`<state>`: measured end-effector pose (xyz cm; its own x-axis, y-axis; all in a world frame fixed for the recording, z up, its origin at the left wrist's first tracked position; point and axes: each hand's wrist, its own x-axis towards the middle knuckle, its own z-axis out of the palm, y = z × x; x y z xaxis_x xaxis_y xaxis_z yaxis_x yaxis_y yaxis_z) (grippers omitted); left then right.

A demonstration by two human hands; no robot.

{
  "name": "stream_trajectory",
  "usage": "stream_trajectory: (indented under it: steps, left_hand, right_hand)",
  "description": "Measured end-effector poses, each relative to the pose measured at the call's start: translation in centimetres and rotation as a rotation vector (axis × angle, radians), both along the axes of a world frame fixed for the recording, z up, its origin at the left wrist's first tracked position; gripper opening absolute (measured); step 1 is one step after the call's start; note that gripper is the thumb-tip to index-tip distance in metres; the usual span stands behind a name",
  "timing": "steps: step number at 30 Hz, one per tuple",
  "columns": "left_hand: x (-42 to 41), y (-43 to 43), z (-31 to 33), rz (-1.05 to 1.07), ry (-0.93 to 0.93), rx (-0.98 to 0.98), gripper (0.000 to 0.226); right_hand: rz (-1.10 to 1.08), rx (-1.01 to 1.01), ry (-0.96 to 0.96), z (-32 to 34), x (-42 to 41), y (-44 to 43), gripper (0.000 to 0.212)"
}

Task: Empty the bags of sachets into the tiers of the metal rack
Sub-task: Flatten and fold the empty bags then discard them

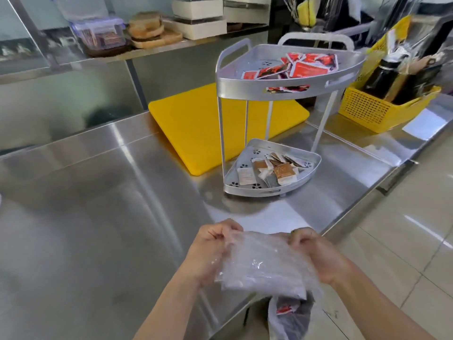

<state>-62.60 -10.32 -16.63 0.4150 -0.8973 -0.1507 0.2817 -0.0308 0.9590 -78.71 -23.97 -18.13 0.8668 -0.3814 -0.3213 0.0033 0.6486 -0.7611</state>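
Note:
A two-tier silver metal rack point(245, 84) stands on the steel counter. Its upper tier holds red sachets point(307, 67). Brown and white sachets point(272, 170) lie in its lower tier point(304, 174). Near the counter's front edge, my left hand point(208, 251) and my right hand point(323, 256) both grip a crumpled clear plastic bag point(262, 263) by its top corners. Nothing shows inside this bag. Below it hangs another bag point(289, 317) with a red sachet inside, off the counter edge.
A yellow cutting board point(196, 126) lies behind the rack. A yellow basket point(367, 111) with dark bottles stands at the right. A back shelf carries boxes, bread and a plastic container point(103, 35). Tiled floor point(404, 241) lies to the right of the counter.

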Motion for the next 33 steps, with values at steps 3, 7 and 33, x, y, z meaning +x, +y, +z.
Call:
stream_trajectory:
  steps: [3, 7, 33]
  left_hand:
    - [-2.4, -1.3, -0.1, -0.065, -0.236, -0.059, 0.031]
    - [-5.5, -4.0, -2.4, -0.049, -0.431, -0.013, 0.053]
    - [-19.7, -7.6, -25.9, 0.012, -0.133, 0.554, 0.047]
  right_hand:
    - [-0.062, 0.033, -0.038, -1.4, -2.9, -2.0, 0.023]
    - [-0.069, 0.154, -0.084, -2.1, -7.6, -3.5, 0.043]
    - [-0.379, -0.436, 0.996, -24.1, -17.7, -3.7, 0.043]
